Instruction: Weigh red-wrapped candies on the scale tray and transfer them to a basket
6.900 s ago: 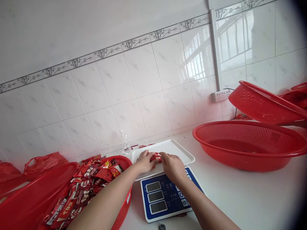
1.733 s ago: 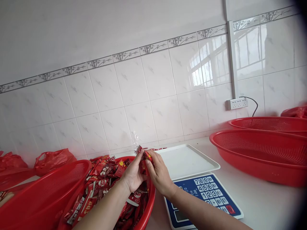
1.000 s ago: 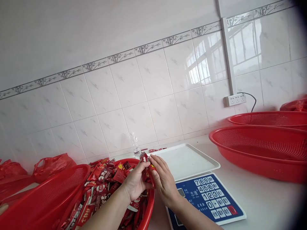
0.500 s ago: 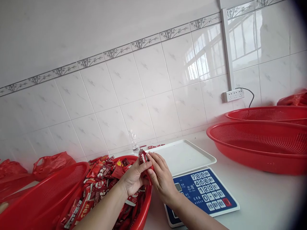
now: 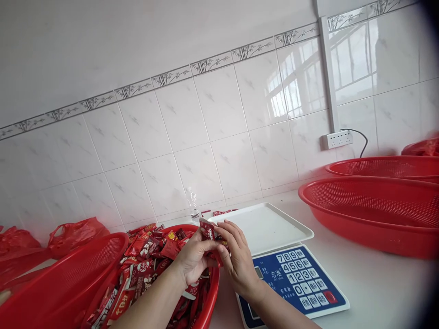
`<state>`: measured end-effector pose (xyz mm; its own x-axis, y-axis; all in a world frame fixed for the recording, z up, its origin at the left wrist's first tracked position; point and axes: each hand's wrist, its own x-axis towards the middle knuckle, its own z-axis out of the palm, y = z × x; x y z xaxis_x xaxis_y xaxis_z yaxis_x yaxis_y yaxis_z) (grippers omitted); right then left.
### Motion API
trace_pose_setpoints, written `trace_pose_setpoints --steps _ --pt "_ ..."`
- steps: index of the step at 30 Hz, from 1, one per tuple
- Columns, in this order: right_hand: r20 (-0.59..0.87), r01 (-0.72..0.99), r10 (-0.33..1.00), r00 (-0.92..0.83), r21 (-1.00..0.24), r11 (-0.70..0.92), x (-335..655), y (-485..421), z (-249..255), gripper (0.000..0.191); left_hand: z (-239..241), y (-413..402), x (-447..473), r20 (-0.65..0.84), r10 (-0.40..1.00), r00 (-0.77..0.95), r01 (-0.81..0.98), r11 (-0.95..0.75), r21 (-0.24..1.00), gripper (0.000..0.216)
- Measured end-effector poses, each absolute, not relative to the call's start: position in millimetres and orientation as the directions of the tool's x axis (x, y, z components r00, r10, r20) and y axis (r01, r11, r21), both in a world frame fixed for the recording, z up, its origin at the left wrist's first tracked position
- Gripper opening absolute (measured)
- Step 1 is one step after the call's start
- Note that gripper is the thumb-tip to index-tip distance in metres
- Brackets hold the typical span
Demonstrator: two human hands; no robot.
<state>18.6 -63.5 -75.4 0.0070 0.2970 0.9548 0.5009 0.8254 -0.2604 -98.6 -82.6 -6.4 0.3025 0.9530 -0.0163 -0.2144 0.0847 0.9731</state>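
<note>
Between my two hands is a small red packet [image 5: 207, 229] with white print, its top end poking out above the fingers. My left hand [image 5: 194, 258] is closed on its left side, thumb across it. My right hand [image 5: 236, 258] wraps the other side, and its fingers hide much of the packet. Below and to the left, a red plastic basket [image 5: 213, 297] holds a heap of red wrapped packets [image 5: 146, 269]. A scale with a blue keypad [image 5: 295, 283] and a white weighing tray [image 5: 274, 226] lies just right of my hands.
Another red basket [image 5: 58, 278] stands at the left, by red plastic bags [image 5: 77, 233]. Two red mesh baskets, the nearer one [image 5: 370, 228] in front, stand at the right. A clear bottle [image 5: 192, 203] is against the tiled wall, below and left of a power strip [image 5: 338, 139].
Both hands still hold the packet. Its top end has tilted and shows more of its printed face, and my right fingers have shifted slightly. The view has moved a little.
</note>
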Motion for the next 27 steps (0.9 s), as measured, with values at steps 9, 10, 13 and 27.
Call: trace_pose_setpoints --steps 9,10,13,27 --pt "0.930 0.547 0.367 0.007 -0.311 0.777 21.4 -64.9 -74.0 0.040 -5.8 -80.2 -104.4 0.010 0.956 0.295 -0.241 0.064 0.968 0.031" --pt "0.926 0.542 0.376 0.018 -0.325 0.775 21.6 -65.3 -73.8 0.041 -5.5 -79.9 -105.2 0.014 0.954 0.298 -0.242 0.061 0.968 0.031" --pt "0.905 0.495 0.423 0.045 -0.388 0.778 22.0 -66.5 -73.1 0.042 -5.3 -79.2 -106.1 0.015 0.953 0.301 -0.237 0.060 0.970 0.031" --pt "0.907 0.341 0.415 0.076 -0.415 0.844 20.0 -68.9 -72.5 0.032 -9.2 -80.9 -104.0 -0.051 0.950 0.308 -0.199 0.117 0.973 0.030"
